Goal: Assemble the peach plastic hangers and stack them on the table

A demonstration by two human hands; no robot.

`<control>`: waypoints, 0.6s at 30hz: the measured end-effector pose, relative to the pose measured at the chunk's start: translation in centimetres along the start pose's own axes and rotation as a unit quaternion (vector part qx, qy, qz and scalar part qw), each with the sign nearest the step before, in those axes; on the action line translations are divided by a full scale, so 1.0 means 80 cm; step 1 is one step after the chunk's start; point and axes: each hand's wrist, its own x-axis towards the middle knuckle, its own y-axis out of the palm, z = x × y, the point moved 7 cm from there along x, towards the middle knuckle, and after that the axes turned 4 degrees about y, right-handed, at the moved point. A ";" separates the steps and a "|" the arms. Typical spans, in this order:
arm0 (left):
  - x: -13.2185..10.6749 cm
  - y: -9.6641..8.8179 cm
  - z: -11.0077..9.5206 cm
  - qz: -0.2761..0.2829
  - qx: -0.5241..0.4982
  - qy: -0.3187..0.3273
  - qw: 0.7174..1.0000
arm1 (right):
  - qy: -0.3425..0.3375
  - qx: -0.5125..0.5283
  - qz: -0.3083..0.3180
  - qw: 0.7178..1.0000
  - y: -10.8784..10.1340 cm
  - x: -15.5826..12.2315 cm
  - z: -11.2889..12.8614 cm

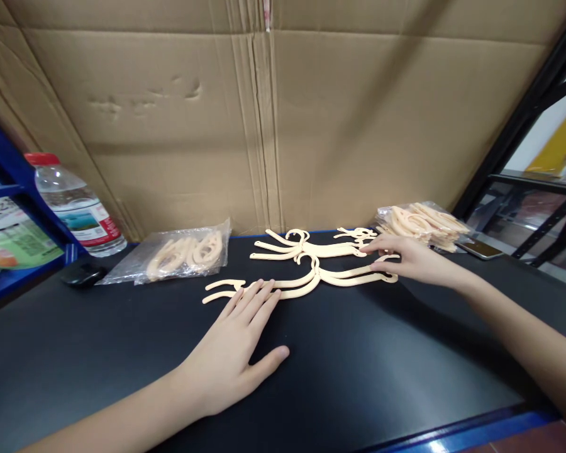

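Observation:
Several cream plastic folding clothes hangers lie on the black table. A pair of them, the front hangers (302, 289), spreads out nearest me, with curved arms and a hook in the middle. My left hand (231, 349) lies flat with fingers stretched, its fingertips over the left arms of the front hangers. At their right end, my right hand (400, 255) has its fingers bent around an arm tip. Part of that grip is hidden. Just behind lies a stack of hangers (327, 250), its right end close to my right fingertips. Smaller hanger pieces (356, 234) rest farther back.
Clear plastic bags of hangers stand at the back left (188, 255) and back right (424, 223). A phone (481, 249) lies beside the right bag. At left are a red-capped water bottle (82, 211) and a black mouse (82, 273). A cardboard sheet (170, 126) walls off the back.

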 end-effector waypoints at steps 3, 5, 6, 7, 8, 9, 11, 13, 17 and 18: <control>-0.001 -0.001 0.000 -0.024 -0.003 0.007 1.000 | -0.009 0.005 0.063 0.998 0.003 -0.002 -0.009; -0.002 0.000 0.001 -0.037 -0.005 0.007 0.999 | -0.010 -0.006 0.085 0.996 0.010 -0.002 -0.011; -0.002 0.000 0.001 -0.040 -0.005 0.007 0.999 | -0.009 -0.009 0.094 0.996 0.014 -0.002 -0.011; -0.002 0.001 0.002 -0.041 -0.006 0.008 0.999 | -0.007 -0.009 0.102 0.995 0.017 -0.001 -0.011; -0.002 0.001 0.002 -0.042 -0.007 0.010 0.999 | -0.004 -0.006 0.110 0.994 0.020 0.000 -0.011; -0.003 0.001 0.001 -0.042 -0.009 0.012 0.999 | -0.003 -0.003 0.116 0.993 0.022 0.000 -0.010; -0.003 0.000 0.001 -0.041 -0.011 0.016 0.999 | -0.001 0.000 0.120 0.993 0.022 0.001 -0.008; -0.002 0.000 0.001 -0.034 -0.011 0.016 0.999 | 0.000 -0.001 0.114 0.993 0.020 0.002 -0.007; -0.002 0.001 0.001 -0.028 -0.009 0.017 0.999 | -0.006 -0.004 0.112 0.994 0.018 0.003 -0.007; -0.002 0.001 0.001 -0.029 -0.010 0.020 0.999 | -0.008 -0.006 0.110 0.994 0.018 0.003 -0.008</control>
